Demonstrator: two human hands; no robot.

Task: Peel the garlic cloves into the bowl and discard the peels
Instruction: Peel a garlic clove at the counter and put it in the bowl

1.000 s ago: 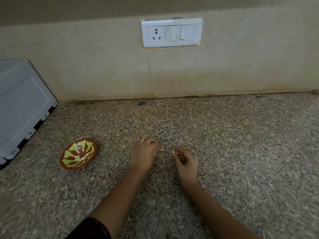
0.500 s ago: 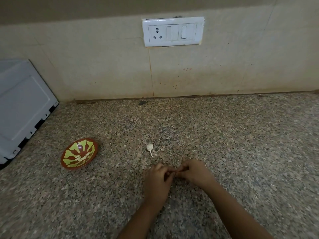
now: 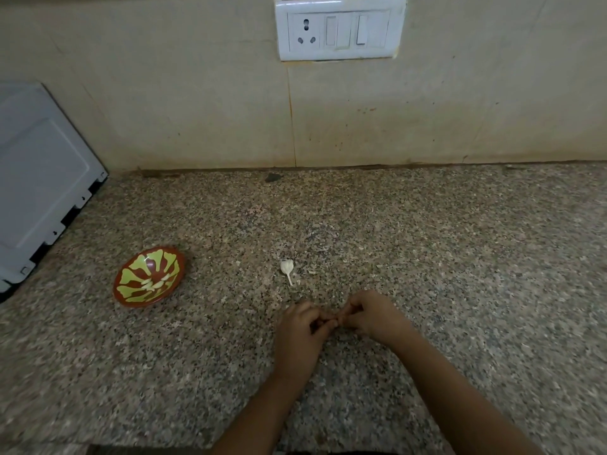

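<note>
left: bowl (image 3: 149,277) sits well apart from my left hand (image 3: 297,330), with open counter (image 3: 460,257) between.
far left: white appliance (image 3: 39,178) blocks that side.
ahead: a garlic bit (image 3: 286,267) lies near my fingertips.
back: wall (image 3: 197,110) closes the counter off.
right: wide open granite past my right hand (image 3: 371,316).

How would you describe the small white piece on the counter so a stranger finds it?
From the white switch plate on the wall, go straight down to the speckled counter. Just beyond the left hand lies a white garlic piece with a thin stalk; the crumbs beside it have none.
</note>
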